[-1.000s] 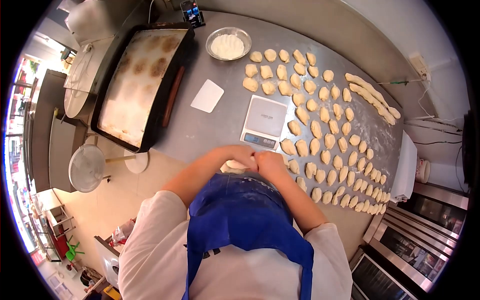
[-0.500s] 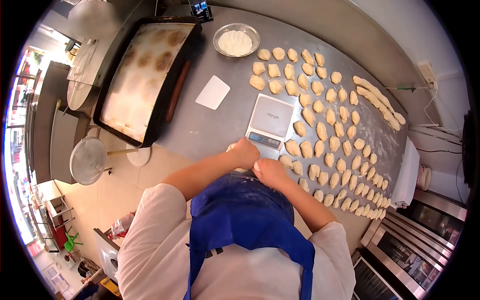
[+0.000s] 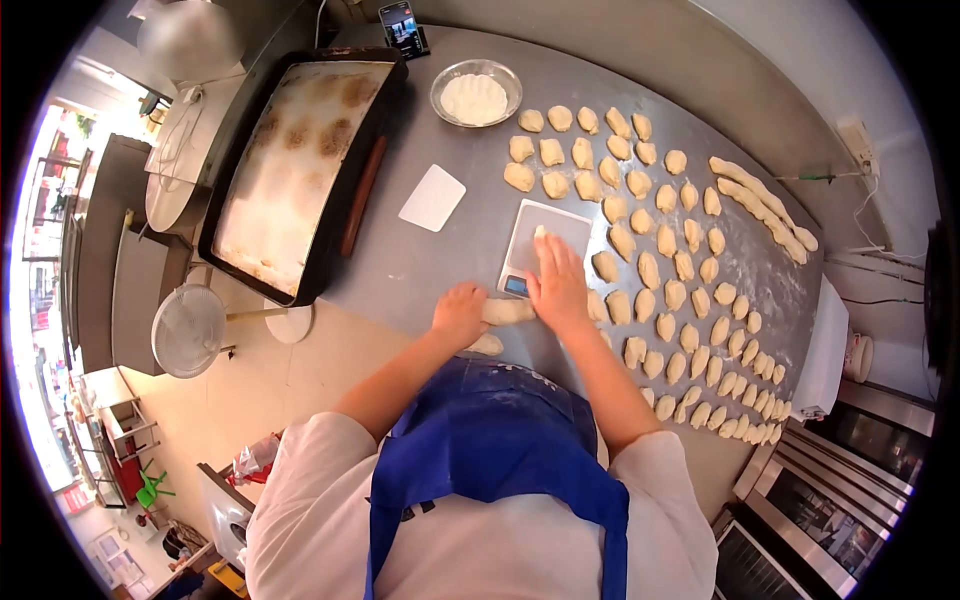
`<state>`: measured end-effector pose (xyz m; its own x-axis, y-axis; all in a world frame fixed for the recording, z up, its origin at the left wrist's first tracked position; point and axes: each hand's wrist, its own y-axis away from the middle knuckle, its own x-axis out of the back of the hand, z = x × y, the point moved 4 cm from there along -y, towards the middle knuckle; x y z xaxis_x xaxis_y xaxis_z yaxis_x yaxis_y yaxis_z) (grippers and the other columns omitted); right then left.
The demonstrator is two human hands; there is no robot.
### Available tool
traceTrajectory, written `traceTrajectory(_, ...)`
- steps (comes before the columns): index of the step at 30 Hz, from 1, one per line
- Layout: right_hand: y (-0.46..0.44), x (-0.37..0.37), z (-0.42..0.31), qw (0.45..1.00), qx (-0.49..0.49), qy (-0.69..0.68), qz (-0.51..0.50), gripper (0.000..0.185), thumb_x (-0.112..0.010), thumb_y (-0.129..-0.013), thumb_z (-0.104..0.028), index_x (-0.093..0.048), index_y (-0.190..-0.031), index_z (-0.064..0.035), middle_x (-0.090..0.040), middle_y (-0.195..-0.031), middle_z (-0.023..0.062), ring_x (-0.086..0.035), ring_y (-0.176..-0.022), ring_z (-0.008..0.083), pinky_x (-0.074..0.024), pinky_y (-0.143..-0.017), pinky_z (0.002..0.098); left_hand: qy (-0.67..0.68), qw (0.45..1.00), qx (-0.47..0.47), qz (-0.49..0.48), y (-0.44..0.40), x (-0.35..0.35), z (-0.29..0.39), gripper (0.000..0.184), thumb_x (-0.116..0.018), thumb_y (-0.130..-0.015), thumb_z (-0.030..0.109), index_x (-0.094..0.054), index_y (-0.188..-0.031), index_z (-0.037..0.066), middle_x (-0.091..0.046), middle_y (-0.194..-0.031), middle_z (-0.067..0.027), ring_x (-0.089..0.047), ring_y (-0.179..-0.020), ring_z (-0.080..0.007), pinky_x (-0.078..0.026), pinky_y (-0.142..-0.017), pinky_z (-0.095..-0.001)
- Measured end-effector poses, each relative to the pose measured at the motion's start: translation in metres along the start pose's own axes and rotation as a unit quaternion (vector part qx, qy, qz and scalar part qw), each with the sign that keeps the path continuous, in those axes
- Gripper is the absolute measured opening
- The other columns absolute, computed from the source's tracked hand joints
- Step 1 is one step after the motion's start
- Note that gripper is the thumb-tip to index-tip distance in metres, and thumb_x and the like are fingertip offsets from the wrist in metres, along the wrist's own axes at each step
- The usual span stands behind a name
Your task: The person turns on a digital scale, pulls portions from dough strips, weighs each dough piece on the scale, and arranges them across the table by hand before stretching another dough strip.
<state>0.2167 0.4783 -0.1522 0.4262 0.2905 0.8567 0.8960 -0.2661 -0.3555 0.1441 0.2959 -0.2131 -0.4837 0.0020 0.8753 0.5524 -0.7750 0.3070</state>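
My left hand point(image 3: 461, 315) is closed around one end of a pale dough roll point(image 3: 508, 312) at the table's near edge. Over the white kitchen scale point(image 3: 552, 219) reaches my right hand point(image 3: 560, 284), fingers stretched forward, with a small dough piece point(image 3: 540, 231) showing at the fingertips; the fingers cover the rest of it. Part of the scale's lit display point(image 3: 516, 285) shows beside the right thumb. Another bit of dough point(image 3: 487, 345) lies between my left forearm and the blue apron point(image 3: 480, 420).
Rows of cut dough pieces point(image 3: 666, 240) cover the table's right side, with long dough strips point(image 3: 765, 210) beyond. A white scraper point(image 3: 433, 198), a flour bowl point(image 3: 476, 95), a propped phone point(image 3: 402, 30), and a large black-rimmed baking pan point(image 3: 300, 170) lie to the left and back.
My hands were together at the table edge over the dough. Now the right has moved forward onto the scale with a dough piece, while the left stays back on the roll.
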Motion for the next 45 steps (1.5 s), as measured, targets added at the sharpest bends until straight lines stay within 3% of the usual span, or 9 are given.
traceTrajectory(5, 0.053, -0.025, -0.037, 0.979, 0.045, -0.144, -0.139, 0.058, -0.071, -0.08, -0.013, -0.051, -0.134, -0.0052, -0.062, -0.12, 0.0188, -0.06, -0.111, 0.0367, -0.0478, -0.096, 0.0484, 0.14, 0.989, -0.035, -0.026, -0.008, -0.025, -0.003, 0.044, -0.067, -0.089, 0.034, -0.057, -0.122, 0.007, -0.065, -0.116, -0.0188, -0.063, -0.108, -0.0333, -0.051, -0.09, -0.0463)
traceTrajectory(9, 0.063, -0.03, -0.016, 0.948, -0.149, -0.16, -0.232, 0.044, -0.072, -0.083, -0.025, -0.06, -0.122, -0.0085, -0.071, -0.106, 0.0168, -0.068, -0.097, 0.0371, -0.0538, -0.085, 0.0473, 0.358, 0.901, -0.001, -0.247, -0.016, -0.006, 0.015, 0.044, -0.064, -0.093, 0.04, -0.061, -0.121, 0.006, -0.069, -0.099, -0.0157, -0.068, -0.084, -0.0276, -0.054, -0.08, -0.0401)
traceTrajectory(15, 0.068, 0.002, -0.011, 0.939, -0.187, -0.206, -0.204, 0.032, -0.072, -0.083, -0.029, -0.068, -0.103, -0.0047, -0.072, -0.098, 0.0193, -0.067, -0.094, 0.0404, -0.054, -0.081, 0.0467, 0.163, 0.924, -0.088, -0.335, -0.035, 0.044, 0.02, 0.045, -0.072, -0.085, 0.044, -0.068, -0.111, 0.007, -0.069, -0.096, -0.0112, -0.067, -0.086, -0.027, -0.053, -0.08, -0.0392)
traceTrajectory(24, 0.114, -0.034, 0.011, 0.729, -0.377, -0.474, -0.319, 0.033, -0.075, -0.083, -0.029, -0.068, -0.097, 0.0008, -0.071, -0.075, 0.0102, -0.067, -0.06, 0.017, -0.0529, -0.06, 0.0325, -0.064, 0.94, -0.334, 0.005, -0.015, 0.002, 0.028, 0.05, -0.08, -0.074, 0.035, -0.065, -0.115, 0.012, -0.069, -0.11, -0.0108, -0.065, -0.107, -0.0304, -0.05, -0.095, -0.0427)
traceTrajectory(27, 0.106, -0.021, 0.004, 0.749, -0.337, -0.45, -0.35, 0.031, -0.076, -0.083, -0.024, -0.069, -0.1, 0.001, -0.071, -0.077, 0.0075, -0.066, -0.063, 0.0145, -0.0527, -0.059, 0.03, 0.135, 0.954, -0.242, -0.117, -0.012, -0.002, 0.06, 0.052, -0.079, -0.074, 0.032, -0.063, -0.118, 0.01, -0.069, -0.106, -0.0151, -0.064, -0.105, -0.0352, -0.05, -0.093, -0.0471)
traceTrajectory(33, 0.078, 0.006, 0.024, 0.756, -0.319, -0.44, -0.365, 0.031, -0.072, -0.087, -0.018, -0.072, -0.109, 0.0031, -0.073, -0.084, 0.0079, -0.067, -0.072, 0.0122, -0.0541, -0.066, 0.0271, 0.06, 0.954, -0.166, -0.242, -0.023, -0.019, 0.043, 0.057, -0.078, -0.073, 0.042, -0.064, -0.118, 0.01, -0.068, -0.113, -0.0157, -0.064, -0.107, -0.035, -0.05, -0.094, -0.046)
traceTrajectory(37, 0.066, 0.012, 0.031, 0.768, -0.367, -0.425, -0.308, 0.028, -0.074, -0.085, -0.019, -0.076, -0.106, -0.0009, -0.075, -0.088, 0.0095, -0.069, -0.074, 0.0141, -0.055, -0.069, 0.0276, 0.172, 0.957, -0.148, -0.183, -0.02, -0.009, 0.052, 0.066, -0.08, -0.071, 0.05, -0.065, -0.121, 0.011, -0.07, -0.113, -0.0156, -0.065, -0.105, -0.0372, -0.051, -0.093, -0.0448)
traceTrajectory(40, 0.049, 0.027, 0.018, 0.875, -0.269, -0.233, -0.328, 0.027, -0.077, -0.079, -0.025, -0.079, -0.101, -0.0088, -0.076, -0.09, 0.0136, -0.073, -0.077, 0.0257, -0.0577, -0.072, 0.037, 0.223, 0.95, -0.114, -0.185, -0.024, -0.006, 0.066, 0.069, -0.081, -0.069, 0.055, -0.066, -0.121, 0.011, -0.07, -0.114, -0.0154, -0.066, -0.107, -0.0353, -0.051, -0.094, -0.0431)
traceTrajectory(45, 0.053, 0.028, 0.011, 0.917, -0.165, -0.098, -0.351, 0.024, -0.078, -0.073, -0.026, -0.077, -0.088, -0.0076, -0.073, -0.081, 0.014, -0.071, -0.076, 0.0307, -0.0557, -0.071, 0.04, 0.194, 0.944, -0.122, -0.238, -0.025, -0.012, 0.075, 0.063, -0.08, -0.073, 0.052, -0.066, -0.119, 0.012, -0.07, -0.116, -0.0148, -0.065, -0.11, -0.034, -0.05, -0.094, -0.0441)
